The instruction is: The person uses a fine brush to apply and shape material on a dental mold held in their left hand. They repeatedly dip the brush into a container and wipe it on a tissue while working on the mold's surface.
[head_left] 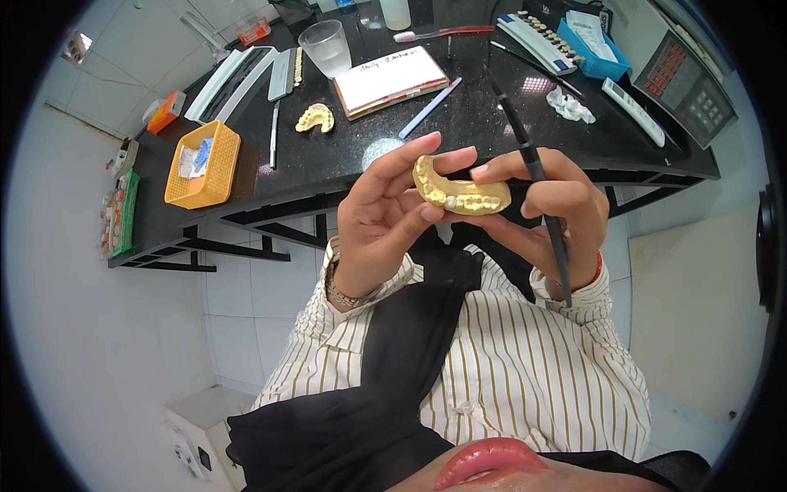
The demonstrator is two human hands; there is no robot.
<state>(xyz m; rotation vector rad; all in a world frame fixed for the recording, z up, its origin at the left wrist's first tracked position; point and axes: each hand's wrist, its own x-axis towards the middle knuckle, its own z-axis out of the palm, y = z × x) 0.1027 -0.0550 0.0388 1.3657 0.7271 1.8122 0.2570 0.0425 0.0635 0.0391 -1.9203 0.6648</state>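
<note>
The left hand [377, 205] and the right hand [574, 197] are supporting the yellow cast [484, 202] in front of the near edge of the table [484, 107], clear of its surface. Caution: a loosening finger grip is likely to let the cast slip and fall short of the table, as the fingers alone are bearing it. The white tooth [450, 202] on the cast may be marked or dislodged if a thumb or the black tool [537, 168] is pressing against it. The left hand is cupping the cast's left end, its thumb lying along the side farther from the table. The right hand is gripping the opposite end while also clasping the tool, whose thin tip is pointing toward the table.
</note>
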